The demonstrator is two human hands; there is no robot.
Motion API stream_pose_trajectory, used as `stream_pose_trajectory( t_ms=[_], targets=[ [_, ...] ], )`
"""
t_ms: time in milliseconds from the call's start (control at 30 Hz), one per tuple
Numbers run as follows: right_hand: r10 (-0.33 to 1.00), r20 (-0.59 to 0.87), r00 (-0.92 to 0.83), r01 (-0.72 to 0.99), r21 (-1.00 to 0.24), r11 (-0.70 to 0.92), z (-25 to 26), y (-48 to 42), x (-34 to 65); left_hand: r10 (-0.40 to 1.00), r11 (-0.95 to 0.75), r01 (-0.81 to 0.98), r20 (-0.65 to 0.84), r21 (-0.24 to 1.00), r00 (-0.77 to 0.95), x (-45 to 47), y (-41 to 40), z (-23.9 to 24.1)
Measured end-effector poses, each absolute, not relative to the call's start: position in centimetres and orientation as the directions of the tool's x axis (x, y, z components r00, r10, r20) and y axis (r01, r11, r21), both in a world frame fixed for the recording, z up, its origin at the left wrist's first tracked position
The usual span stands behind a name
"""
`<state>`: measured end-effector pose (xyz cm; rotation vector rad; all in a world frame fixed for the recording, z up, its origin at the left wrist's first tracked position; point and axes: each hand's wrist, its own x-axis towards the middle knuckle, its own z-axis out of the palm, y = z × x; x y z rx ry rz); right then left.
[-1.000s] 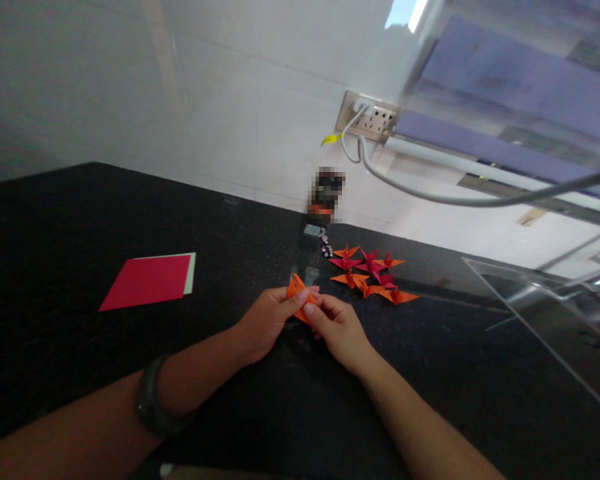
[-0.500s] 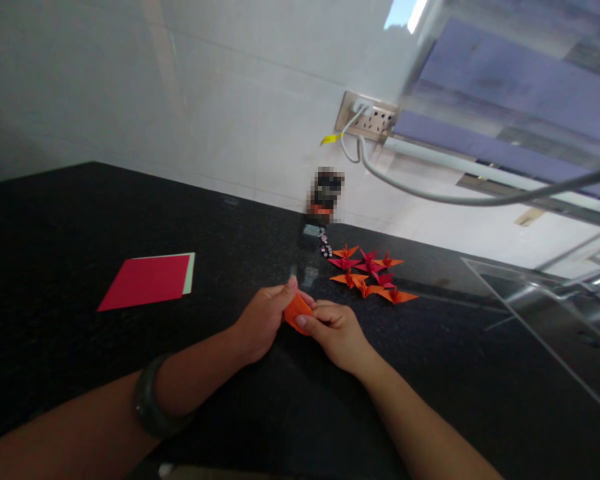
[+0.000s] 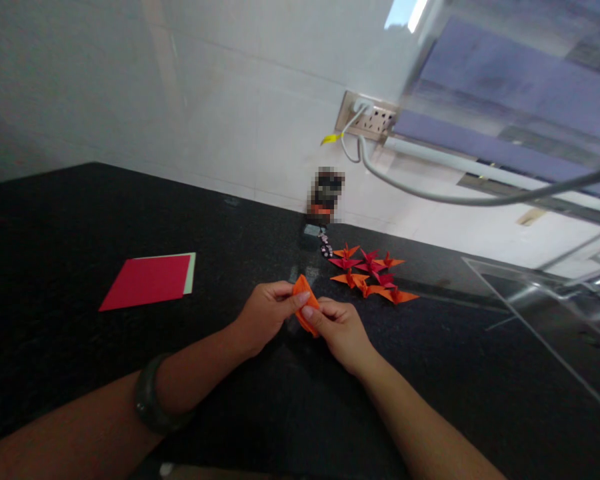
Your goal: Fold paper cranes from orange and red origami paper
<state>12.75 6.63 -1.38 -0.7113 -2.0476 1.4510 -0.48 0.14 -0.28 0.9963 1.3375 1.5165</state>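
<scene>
Both hands meet over the black counter (image 3: 55, 227) and pinch one small folded orange paper piece (image 3: 304, 291). My left hand (image 3: 266, 316) grips its left side with thumb and fingers closed; a dark band sits on that wrist. My right hand (image 3: 338, 331) pinches the paper's right edge with its thumb on top. Part of the paper is hidden between the fingers. Just beyond my right hand lie several finished paper cranes (image 3: 370, 273), orange and dark red.
A stack of red paper sheets (image 3: 148, 281) lies flat on the counter to the left. A small dark object (image 3: 326, 195) stands against the white wall. A socket (image 3: 370, 119) with a grey cable is above it. A clear panel (image 3: 545, 320) leans at the right.
The orange paper has been turned and refolded between my fingers: spread with points a second ago, rounded half a second ago, now a narrow upright fold. Both hands stayed in place.
</scene>
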Motion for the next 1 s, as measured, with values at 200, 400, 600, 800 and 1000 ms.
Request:
stream_pose_trajectory(
  t_ms=[200,400,600,800,1000],
  targets=[
    [0.59,-0.105,-0.801,0.137,-0.99,0.011,-1.19,6.32,12.72,0.963,-0.033,-0.113,0.001,0.993,-0.27,-0.59,0.28,-0.73],
    [0.563,-0.142,-0.814,0.195,-0.98,0.035,-1.39,6.35,12.63,0.975,-0.032,-0.11,0.007,0.993,-0.222,-0.37,0.16,-0.61],
    [0.567,-0.038,-0.823,0.144,-0.979,0.144,-1.49,6.4,12.7,0.979,-0.034,-0.09,0.016,0.995,-0.202,-0.1,0.04,-0.55],
    [0.674,-0.032,-0.738,0.205,-0.962,0.179,-1.9,6.75,12.57,0.945,-0.025,-0.112,-0.013,0.993,-0.326,-0.2,0.26,-0.71],
    [0.788,-0.028,-0.615,0.226,-0.964,0.142,-1.46,6.8,12.46,0.92,0.022,-0.139,-0.075,0.99,-0.385,-0.17,0.39,-0.29]
  ],
)
